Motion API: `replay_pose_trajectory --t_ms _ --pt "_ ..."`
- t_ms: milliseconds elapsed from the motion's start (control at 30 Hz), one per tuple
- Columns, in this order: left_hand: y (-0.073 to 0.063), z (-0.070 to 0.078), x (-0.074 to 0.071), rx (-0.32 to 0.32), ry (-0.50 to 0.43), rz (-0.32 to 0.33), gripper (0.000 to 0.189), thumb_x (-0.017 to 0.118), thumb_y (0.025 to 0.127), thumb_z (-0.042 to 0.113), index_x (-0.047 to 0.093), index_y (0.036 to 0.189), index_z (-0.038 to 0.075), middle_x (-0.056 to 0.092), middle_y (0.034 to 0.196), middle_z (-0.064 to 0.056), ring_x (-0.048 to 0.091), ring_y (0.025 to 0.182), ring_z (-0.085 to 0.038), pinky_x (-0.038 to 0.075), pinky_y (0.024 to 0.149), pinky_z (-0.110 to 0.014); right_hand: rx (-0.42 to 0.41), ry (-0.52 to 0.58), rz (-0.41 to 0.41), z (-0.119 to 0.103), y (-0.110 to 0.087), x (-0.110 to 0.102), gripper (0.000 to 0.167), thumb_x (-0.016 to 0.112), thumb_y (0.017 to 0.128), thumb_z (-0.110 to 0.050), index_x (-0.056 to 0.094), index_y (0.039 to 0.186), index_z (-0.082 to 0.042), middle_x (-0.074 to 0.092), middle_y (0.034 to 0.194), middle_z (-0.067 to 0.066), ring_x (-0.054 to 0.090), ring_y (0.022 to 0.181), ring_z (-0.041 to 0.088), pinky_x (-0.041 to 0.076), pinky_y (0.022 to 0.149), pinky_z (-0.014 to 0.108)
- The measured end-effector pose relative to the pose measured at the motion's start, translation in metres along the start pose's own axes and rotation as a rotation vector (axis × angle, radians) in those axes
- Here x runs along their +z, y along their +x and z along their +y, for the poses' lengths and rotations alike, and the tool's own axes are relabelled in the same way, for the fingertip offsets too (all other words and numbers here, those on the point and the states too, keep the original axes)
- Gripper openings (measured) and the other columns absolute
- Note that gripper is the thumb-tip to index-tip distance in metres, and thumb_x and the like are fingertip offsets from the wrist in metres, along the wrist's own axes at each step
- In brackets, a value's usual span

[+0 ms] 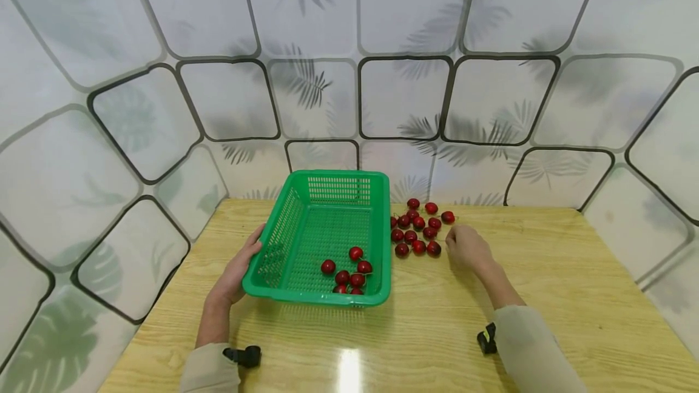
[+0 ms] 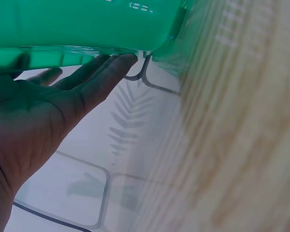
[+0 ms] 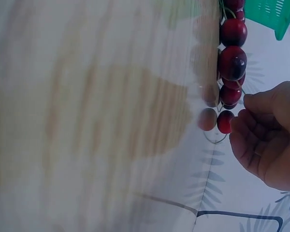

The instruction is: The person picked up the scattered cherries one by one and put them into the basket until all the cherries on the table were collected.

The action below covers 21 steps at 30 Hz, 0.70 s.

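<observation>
Cherries [image 1: 418,224] lie just left of the curled right hand [image 1: 469,248], the nearer one, at centre-right! Stem [image 3: 241,89] pinched? Can't tell

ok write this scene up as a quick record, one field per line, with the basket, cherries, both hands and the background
basket: green, slotted, open-topped
cherries in basket: a few dark red ones, toward the near right corner
loose cherries: a larger group, just right of the basket
left hand: touches the basket's left side
right hand: curled beside the loose cherries, close to a stem; whether it pinches it is unclear
table: light wood-grain surface
wall: pale, with dark outlined cells and leaf shapes
</observation>
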<state>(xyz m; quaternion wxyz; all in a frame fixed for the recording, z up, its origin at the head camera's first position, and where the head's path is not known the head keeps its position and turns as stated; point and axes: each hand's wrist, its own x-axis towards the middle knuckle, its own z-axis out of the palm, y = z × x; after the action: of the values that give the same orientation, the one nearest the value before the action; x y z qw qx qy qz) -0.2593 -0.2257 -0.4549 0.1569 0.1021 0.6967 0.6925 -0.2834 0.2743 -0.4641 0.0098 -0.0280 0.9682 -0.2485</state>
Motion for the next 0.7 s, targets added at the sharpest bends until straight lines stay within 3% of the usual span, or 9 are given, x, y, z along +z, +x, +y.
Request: replay_pose_trajectory --t_ms 300,567,700 --pt "0.001 0.000 0.000 -0.005 -0.012 0.008 0.061 0.025 0.110 0.041 -0.003 0.161 0.023 0.011 0.160 -0.020 0.054 0.105 -0.016 0.049 0.086 -0.027 -0.080 0.000 0.110 -0.006 -0.002 -0.007 0.025 0.047 0.098 -0.004 0.054 0.074 -0.006 0.050 0.067 0.006 0.042 0.057 0.016 0.036 0.052 0.031" --pt "0.001 0.000 -0.001 -0.001 -0.007 0.004 0.062 0.026 0.110 0.041 -0.003 0.161 0.023 0.010 0.161 -0.020 0.052 0.108 -0.016 0.048 0.087 -0.027 -0.106 0.013 0.209 -0.036 -0.010 -0.021 0.016 0.052 0.099 -0.008 0.064 0.095 0.002 0.064 0.095 0.017 0.058 0.077 0.026 0.050 0.066 0.042" --pt "0.001 -0.001 0.000 -0.005 -0.003 0.006 0.061 0.025 0.110 0.041 -0.003 0.161 0.023 0.010 0.161 -0.019 0.052 0.109 -0.016 0.048 0.087 -0.026 -0.153 0.019 0.270 -0.054 -0.016 -0.024 0.014 0.055 0.099 -0.011 0.063 0.097 0.001 0.062 0.094 0.015 0.058 0.079 0.027 0.049 0.067 0.043"
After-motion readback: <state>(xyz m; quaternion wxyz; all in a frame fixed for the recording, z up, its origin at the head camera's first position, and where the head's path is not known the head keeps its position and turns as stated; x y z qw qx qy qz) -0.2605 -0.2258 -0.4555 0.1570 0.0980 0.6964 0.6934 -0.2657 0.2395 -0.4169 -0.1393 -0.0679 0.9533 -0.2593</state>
